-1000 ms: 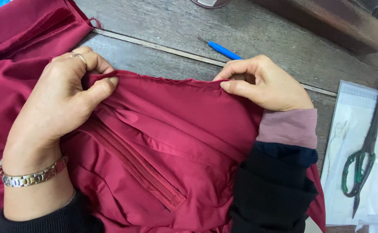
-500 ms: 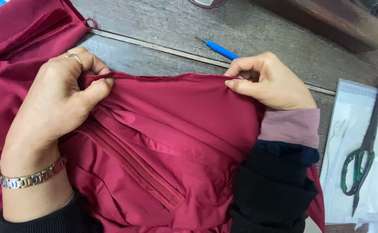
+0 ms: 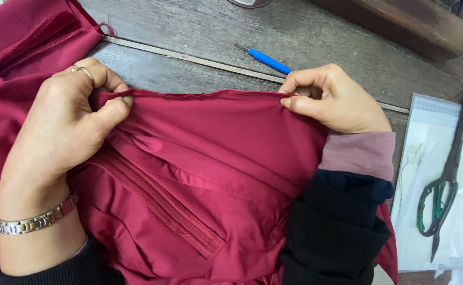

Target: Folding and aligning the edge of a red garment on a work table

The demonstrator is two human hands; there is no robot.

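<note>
The maroon garment [image 3: 215,158] is spread over the tabletop [image 3: 199,31] and is held taut by its upper edge between both hands. That edge is pinched between thumb and curled fingers by the left hand [image 3: 67,132], on which a ring and a metal bracelet [image 3: 33,221] are worn. The same edge is pinched farther along by the right hand [image 3: 331,100]. A sewn-in zipper [image 3: 157,203] is seen running diagonally below the hands. A blue-handled tool [image 3: 265,59] lies just beyond the right hand. Green-handled scissors [image 3: 445,179] rest on clear plastic packets [image 3: 427,132] at the right.
</note>
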